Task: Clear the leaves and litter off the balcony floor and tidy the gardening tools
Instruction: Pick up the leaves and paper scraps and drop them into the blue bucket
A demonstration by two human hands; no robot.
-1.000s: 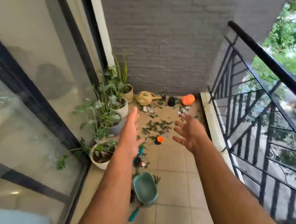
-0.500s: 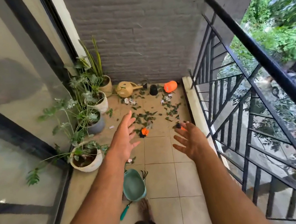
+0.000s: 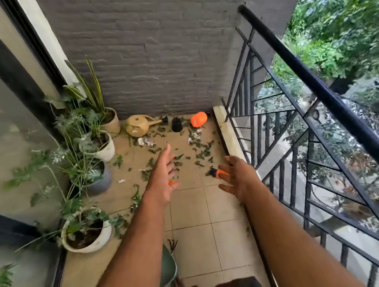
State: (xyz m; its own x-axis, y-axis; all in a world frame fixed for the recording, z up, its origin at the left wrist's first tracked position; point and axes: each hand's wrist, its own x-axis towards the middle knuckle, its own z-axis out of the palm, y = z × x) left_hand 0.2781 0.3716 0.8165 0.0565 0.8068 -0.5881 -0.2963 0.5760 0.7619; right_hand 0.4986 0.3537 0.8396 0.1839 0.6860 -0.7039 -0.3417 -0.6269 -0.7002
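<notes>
Both hands, left hand (image 3: 162,181) and right hand (image 3: 239,180), outstretched, fingers spread, holding nothing. Green leaves (image 3: 198,151) and paper scraps strewn over beige tiled floor (image 3: 190,206), short of tan plastic watering can (image 3: 137,125). Orange-handled tool (image 3: 217,172) nearer, beside railing: risk of kicking it through the bars.

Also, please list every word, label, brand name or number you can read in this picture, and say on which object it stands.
No text is readable.
Crumpled paper scraps on the floor tiles: any print is too small and blurred to read.
Orange pot, tan watering can, white plant pot: no label shows.
Left hand and right hand: they hold nothing with writing.
</notes>
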